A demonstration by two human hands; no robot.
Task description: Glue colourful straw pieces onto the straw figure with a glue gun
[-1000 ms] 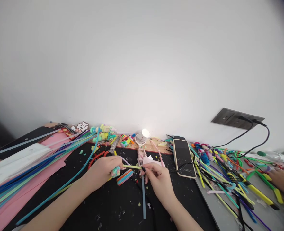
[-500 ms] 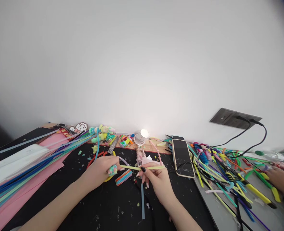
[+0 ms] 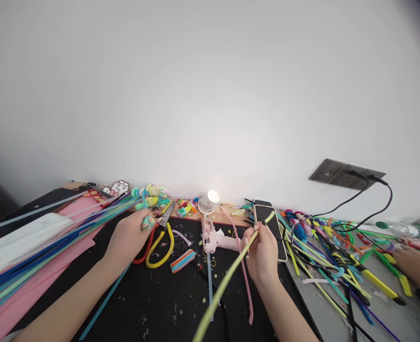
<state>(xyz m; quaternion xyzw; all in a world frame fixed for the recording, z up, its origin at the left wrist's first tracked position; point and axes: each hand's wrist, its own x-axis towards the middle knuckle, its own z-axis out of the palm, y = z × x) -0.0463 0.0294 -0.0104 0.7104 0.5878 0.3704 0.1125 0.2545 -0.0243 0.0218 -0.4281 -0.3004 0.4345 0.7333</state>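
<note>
My left hand [image 3: 129, 237] is closed around a small multicoloured fuzzy bundle [image 3: 147, 222], whose end shows beside the fingers. Close to that hand lie scissors [image 3: 166, 216] with red and yellow handles. A blue pipe cleaner [image 3: 105, 304] runs out below the left hand. My right hand [image 3: 262, 251] pinches a pale yellow pipe cleaner [image 3: 227, 278] near its far end, its length reaching down toward me. Between the hands rest a pink glue gun [image 3: 219, 241], a striped orange and blue piece [image 3: 183, 261] and a pink pipe cleaner [image 3: 245, 280].
A phone [image 3: 281, 251] lies behind my right hand. Pipe cleaners lie over pink sheets [image 3: 63, 266] at the left. A paper cup [image 3: 209, 202] stands by the wall. At the right, another person's hand [image 3: 415, 266] is near yellow-handled pliers [image 3: 381, 285] and more pipe cleaners.
My hands have moved apart: the left went left and up with the bundle, the right went right with the yellow pipe cleaner. The scissors' handles and the glue gun now show more fully.
</note>
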